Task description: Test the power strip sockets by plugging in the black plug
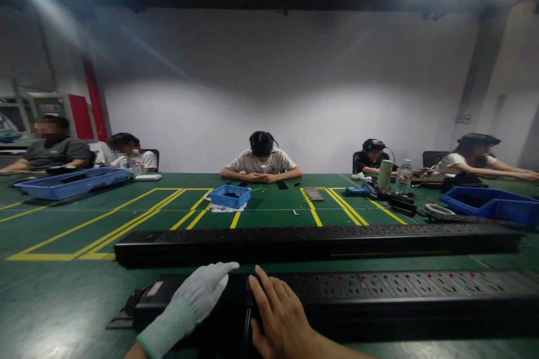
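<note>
A long black power strip lies across the table in front of me, with a row of sockets and small red dots along its top edge. Near its left part, my right hand, bare, has its fingers closed around a black plug at the strip's top. From the plug a black cord runs down toward me. My left hand, in a whitish glove, rests over the strip's left end with fingers stretched out, holding nothing I can see. Its palm side is hidden.
A second black power strip lies parallel just beyond. Farther off on the green table are a small blue bin, larger blue trays at left and right, a water bottle and tools. Several people sit around the far edges.
</note>
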Available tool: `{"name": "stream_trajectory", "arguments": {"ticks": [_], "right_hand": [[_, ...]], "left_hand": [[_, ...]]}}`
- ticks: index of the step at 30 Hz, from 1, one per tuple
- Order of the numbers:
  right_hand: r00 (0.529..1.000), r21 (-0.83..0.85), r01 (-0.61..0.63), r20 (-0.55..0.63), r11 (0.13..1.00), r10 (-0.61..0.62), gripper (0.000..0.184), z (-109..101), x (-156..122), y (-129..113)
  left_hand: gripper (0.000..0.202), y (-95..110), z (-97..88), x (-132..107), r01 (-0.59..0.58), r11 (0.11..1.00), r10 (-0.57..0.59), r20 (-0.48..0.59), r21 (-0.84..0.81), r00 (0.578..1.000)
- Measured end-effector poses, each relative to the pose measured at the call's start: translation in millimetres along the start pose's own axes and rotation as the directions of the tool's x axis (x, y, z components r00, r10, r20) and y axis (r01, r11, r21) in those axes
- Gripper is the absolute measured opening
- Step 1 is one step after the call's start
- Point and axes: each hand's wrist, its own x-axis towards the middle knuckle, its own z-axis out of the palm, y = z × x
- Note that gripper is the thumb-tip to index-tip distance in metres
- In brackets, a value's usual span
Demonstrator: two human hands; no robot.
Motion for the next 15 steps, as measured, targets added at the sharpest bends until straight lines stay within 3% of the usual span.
{"name": "stream_trajectory", "arguments": {"ticks": [10,15], "right_hand": [[1.0,-0.007,0.001,-0.022,1.0,-0.001,0.076,4,-1,1],[1.0,-0.006,0.005,-0.014,1.0,-0.005,0.076,5,-1,1]], "left_hand": [[0.04,-1,-4.3,-3,0.011,0.999,-0.011,0.0,0.038,1.0],[0.042,6,-12.7,0,0.068,0.997,-0.069,0.066,0.024,0.995]]}}
